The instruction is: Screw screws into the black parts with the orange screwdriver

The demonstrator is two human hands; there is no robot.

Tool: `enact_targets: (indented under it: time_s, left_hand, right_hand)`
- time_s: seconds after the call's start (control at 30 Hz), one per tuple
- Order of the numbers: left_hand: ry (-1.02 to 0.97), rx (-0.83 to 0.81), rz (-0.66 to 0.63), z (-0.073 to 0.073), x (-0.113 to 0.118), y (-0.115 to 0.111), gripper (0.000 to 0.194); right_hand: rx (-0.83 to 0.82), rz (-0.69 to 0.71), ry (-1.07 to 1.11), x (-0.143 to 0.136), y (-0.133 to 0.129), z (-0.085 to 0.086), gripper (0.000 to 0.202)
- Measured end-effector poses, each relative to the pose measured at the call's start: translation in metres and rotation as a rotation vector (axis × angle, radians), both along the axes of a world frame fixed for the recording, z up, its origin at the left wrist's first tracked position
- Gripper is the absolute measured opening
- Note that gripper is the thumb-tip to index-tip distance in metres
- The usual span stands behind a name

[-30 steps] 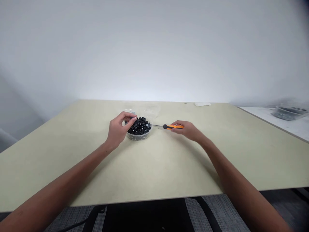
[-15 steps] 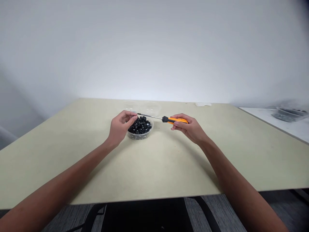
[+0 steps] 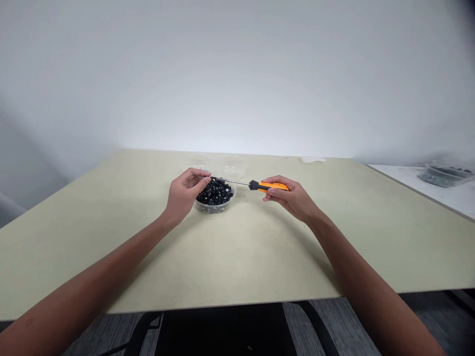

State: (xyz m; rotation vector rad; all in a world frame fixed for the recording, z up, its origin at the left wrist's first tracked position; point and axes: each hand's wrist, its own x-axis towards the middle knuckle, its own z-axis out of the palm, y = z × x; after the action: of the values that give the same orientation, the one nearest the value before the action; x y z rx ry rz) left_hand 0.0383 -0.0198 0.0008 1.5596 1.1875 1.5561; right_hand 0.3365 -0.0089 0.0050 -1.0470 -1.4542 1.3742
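My right hand point(image 3: 284, 193) is closed around the orange and black handle of a screwdriver point(image 3: 265, 186). Its metal shaft points left, and the dark tip reaches the fingertips of my left hand point(image 3: 187, 190). Thumb and fingers of that hand are pinched together at the tip; whatever small thing they hold is too small and hidden to name. Just below and behind the shaft stands a round clear plastic tub point(image 3: 215, 208), heaped with small black pieces point(image 3: 217, 193). My left hand covers part of the tub's left side.
Clear plastic lids or containers point(image 3: 230, 165) lie behind the tub on the pale table point(image 3: 230, 267). A white flat item point(image 3: 312, 159) rests near the wall. On a white surface at right stands another clear tub point(image 3: 445, 174) with dark contents. A black chair point(image 3: 226, 331) is below the front edge.
The screwdriver's tip has dipped slightly, and more dark colour shows at the left fingertips. Both hands stay almost where they were.
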Motion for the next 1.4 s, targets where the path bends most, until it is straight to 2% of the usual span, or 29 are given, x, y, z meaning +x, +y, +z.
enact_targets:
  time_s: [0.83,1.4]
  left_hand:
    - [-0.007,-0.001,-0.055,0.0008,-0.0012,-0.0004,0.021]
    - [-0.063,-0.023,-0.042,0.003,0.002,-0.002,0.022]
  right_hand:
    - [0.005,0.006,0.011,0.0031,0.0015,-0.0037,0.042]
    - [-0.006,0.007,0.017,0.0035,0.001,-0.0027,0.038]
